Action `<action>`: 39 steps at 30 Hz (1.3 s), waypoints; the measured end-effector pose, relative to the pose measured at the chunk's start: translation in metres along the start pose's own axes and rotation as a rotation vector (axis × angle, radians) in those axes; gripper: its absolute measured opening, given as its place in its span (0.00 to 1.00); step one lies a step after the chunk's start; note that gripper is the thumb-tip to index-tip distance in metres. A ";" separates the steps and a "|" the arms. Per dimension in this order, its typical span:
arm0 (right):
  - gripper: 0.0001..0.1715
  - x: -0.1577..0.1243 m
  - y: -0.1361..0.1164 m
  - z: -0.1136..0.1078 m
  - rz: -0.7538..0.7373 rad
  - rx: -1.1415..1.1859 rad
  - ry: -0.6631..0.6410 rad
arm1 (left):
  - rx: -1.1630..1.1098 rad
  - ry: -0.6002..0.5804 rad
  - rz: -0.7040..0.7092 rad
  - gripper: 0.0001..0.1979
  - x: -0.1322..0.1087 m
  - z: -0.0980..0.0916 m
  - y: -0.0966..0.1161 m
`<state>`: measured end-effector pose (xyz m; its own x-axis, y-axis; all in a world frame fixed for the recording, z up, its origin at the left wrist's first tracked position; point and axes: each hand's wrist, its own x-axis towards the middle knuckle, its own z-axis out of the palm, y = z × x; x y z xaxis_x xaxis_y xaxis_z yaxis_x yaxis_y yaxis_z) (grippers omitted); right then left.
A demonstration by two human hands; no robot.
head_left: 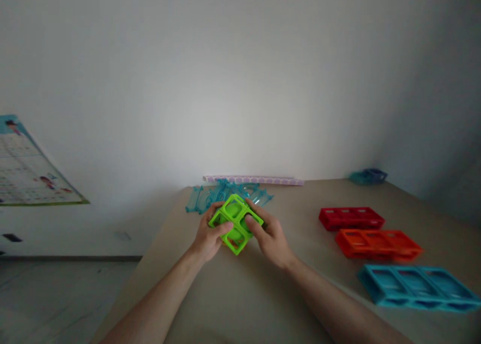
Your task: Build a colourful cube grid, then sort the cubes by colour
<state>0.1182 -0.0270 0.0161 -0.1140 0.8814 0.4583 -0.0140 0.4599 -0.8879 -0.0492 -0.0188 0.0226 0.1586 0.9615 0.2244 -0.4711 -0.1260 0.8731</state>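
Both my hands grip a lime-green plastic frame block point(239, 217) with square openings, held tilted like a diamond above the table. My left hand point(209, 236) is closed around its left corner, thumb pressed on the near face. On the opposite corner my right hand point(272, 238) is closed too, its thumb reaching into one opening. A bit of orange shows under the block's lower edge; I cannot tell what it is. Behind the hands lies a pile of clear blue plastic pieces point(225, 188).
Along the table's point(210, 299) right side lie a red frame block point(351, 218), an orange one point(379, 244) and a blue one point(419, 287). Clear blue and dark pieces point(368, 176) sit in the far right corner. A purple patterned strip point(253, 180) runs along the wall.
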 end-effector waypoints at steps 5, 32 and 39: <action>0.29 0.001 0.003 0.000 -0.015 0.011 -0.009 | -0.021 0.022 0.019 0.24 0.000 -0.001 -0.003; 0.29 -0.001 -0.002 0.001 -0.134 -0.124 -0.008 | -0.062 0.084 0.021 0.20 -0.001 0.002 -0.001; 0.29 -0.001 -0.008 0.001 -0.050 0.001 -0.003 | -0.079 0.084 0.030 0.20 -0.002 0.003 0.001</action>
<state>0.1169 -0.0316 0.0231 -0.1158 0.8571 0.5019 -0.0205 0.5032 -0.8639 -0.0471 -0.0215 0.0239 0.0715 0.9752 0.2095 -0.5415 -0.1384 0.8292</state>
